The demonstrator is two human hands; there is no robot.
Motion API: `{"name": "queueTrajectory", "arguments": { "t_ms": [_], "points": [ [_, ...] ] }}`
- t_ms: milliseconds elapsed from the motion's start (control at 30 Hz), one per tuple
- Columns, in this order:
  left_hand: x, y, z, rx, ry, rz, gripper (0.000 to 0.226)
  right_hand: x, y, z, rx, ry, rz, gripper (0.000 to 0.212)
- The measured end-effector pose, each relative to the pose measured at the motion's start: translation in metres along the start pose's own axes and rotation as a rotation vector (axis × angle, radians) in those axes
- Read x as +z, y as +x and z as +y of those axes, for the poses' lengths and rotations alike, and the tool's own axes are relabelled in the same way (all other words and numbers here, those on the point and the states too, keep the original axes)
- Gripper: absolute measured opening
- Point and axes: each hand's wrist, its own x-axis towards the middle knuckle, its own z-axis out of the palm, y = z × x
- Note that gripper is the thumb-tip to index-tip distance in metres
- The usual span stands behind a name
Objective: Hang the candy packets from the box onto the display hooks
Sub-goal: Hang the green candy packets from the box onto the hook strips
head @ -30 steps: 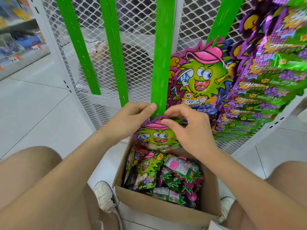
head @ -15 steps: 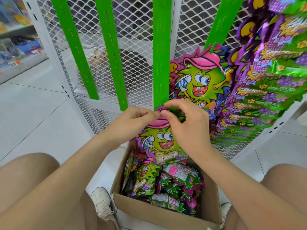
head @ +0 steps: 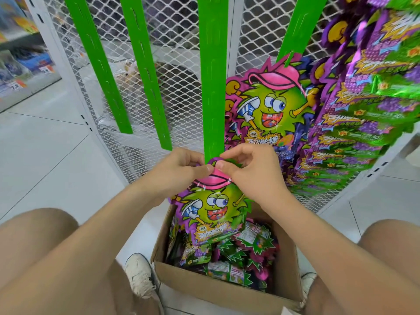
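Candy packet (head: 211, 212) at end of strip (head: 212, 87)

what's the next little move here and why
Probably ease the top of the packet onto the lowest slot of the middle strip. The left hand and right hand pinch its top edge right at the strip's bottom end, it hangs above the box, and that strip looks bare.
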Motion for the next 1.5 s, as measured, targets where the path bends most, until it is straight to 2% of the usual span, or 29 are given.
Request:
{"name": "queueTrajectory", "arguments": {
  "t_ms": [167, 300, 367, 500, 633, 700, 867, 1000, 1133, 1233, 1367, 1500],
  "points": [
    [-0.002, 0.002, -0.007, -0.001, -0.022, -0.025, 0.028, -0.001, -0.002, 0.004, 0.12, -0.031, -0.039, 0.018],
    [0.0, -0.002, -0.002, 0.038, -0.075, 0.027, 0.037, -0.006, -0.007, -0.003, 0.04, -0.16, -0.055, 0.021],
    [-0.003, -0.003, 0.002, 0.033, -0.085, 0.045, 0.04, -0.009, -0.011, -0.007, -0.023, -0.198, -0.112, 0.027],
    [-0.01, -0.001, -0.001, -0.028, -0.045, 0.062, 0.044, -0.013, -0.019, -0.009, -0.148, -0.384, -0.26, 0.02],
    [-0.009, -0.001, -0.002, -0.091, -0.046, 0.026, 0.025, -0.019, -0.024, -0.005, -0.157, -0.439, -0.47, 0.022],
    [-0.009, -0.003, -0.001, -0.095, -0.07, 0.013, 0.021, -0.021, -0.025, -0.007, -0.191, -0.434, -0.513, 0.02],
    [-0.01, -0.005, 0.002, -0.081, -0.078, -0.084, 0.039, -0.016, -0.025, -0.011, -0.296, -0.353, -0.384, 0.013],
    [-0.008, -0.005, 0.009, -0.129, -0.147, -0.069, 0.024, -0.012, -0.019, -0.014, -0.278, -0.256, -0.148, 0.013],
    [-0.012, 0.0, 0.008, -0.203, -0.148, -0.031, 0.069, -0.012, -0.018, -0.017, -0.203, -0.097, -0.052, 0.023],
    [-0.013, 0.002, 0.002, -0.213, -0.11, 0.007, 0.09, -0.01, -0.015, -0.017, -0.211, -0.053, -0.002, 0.014],
    [-0.01, -0.001, 0.008, -0.191, -0.116, 0.0, 0.062, -0.01, -0.009, -0.016, -0.196, -0.062, 0.075, 0.006],
    [-0.01, -0.004, 0.009, -0.153, -0.088, -0.048, 0.072, -0.007, -0.006, -0.013, -0.191, -0.116, 0.08, 0.005]
  ]
}}
